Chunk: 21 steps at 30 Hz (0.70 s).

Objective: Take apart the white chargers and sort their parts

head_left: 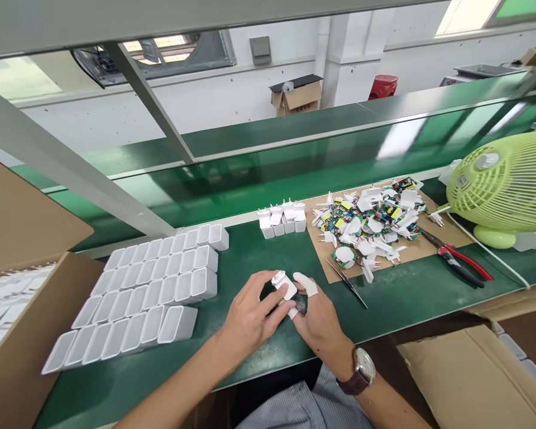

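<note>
Between the fingers of my left hand (249, 311) is a white plug charger (287, 288), held above the green tabletop at the front middle. Close on its right side is my right hand (319, 319), thumb lifted away from the fingers. White covers wrap that thumb and a fingertip; whether those fingers touch the charger's underside is hidden. Just beyond my hands, several white chargers (282, 221) stand in a short row with pins up. To the left, open white plastic housings (161, 280) are lined up in rows.
A pile of circuit boards with white plug parts (370, 220) covers a cardboard sheet (324, 256). Tweezers (347, 283) and red-black pliers (458, 260) lie near it. A green fan (502, 179) stands right. Cardboard boxes flank the bench (232, 244), the left box (40, 339) holding white parts.
</note>
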{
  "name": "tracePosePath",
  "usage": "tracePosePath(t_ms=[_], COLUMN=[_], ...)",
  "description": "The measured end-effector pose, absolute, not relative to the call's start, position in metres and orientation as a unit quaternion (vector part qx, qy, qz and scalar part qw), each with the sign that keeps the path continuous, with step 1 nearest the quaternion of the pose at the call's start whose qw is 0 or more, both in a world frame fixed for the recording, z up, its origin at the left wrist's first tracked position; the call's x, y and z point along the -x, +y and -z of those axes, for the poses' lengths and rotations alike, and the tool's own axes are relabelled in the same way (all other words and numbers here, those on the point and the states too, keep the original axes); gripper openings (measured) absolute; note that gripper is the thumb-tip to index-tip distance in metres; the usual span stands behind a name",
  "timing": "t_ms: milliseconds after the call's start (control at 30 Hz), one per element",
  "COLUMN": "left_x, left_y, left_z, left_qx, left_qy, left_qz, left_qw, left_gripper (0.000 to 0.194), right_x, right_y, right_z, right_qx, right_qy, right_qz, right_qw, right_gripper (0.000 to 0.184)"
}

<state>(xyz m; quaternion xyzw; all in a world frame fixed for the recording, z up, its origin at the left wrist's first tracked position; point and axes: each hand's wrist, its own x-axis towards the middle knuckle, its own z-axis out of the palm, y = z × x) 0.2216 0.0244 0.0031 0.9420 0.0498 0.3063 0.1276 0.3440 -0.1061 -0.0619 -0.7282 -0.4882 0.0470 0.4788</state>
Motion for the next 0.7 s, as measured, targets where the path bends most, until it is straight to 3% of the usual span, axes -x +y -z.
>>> tracePosePath(t_ms=[167, 300, 467, 700], left_x=[-0.222, -0.23, -0.249, -0.28], left_y=[0.025, 0.058, 0.137, 0.18], left_z=[-0.007, -0.037, -0.075, -0.055], left_qx=[-0.94, -0.946, -0.929, -0.922], left_qy=[0.095, 0.131, 0.281, 0.277], left_qz=[-0.28, -0.243, -0.124, -0.095], left_qw=[0.171, 0.172, 0.207, 0.254], left_gripper=[0.015, 0.009, 0.014, 0.033], right_x=[-0.345, -0.343, -0.339, -0.336], right_y=[-0.105, -0.104, -0.1, -0.096], right_z=[0.058, 0.058, 0.06, 0.067], right_qx=[0.725, 0.727, 0.728, 0.716], right_qy=[-0.483, -0.482, -0.475, -0.468], right_qz=[-0.063, -0.053, -0.038, -0.009], right_qw=[0.487, 0.486, 0.493, 0.518], right_gripper=[0.06, 0.068, 0.067, 0.057])
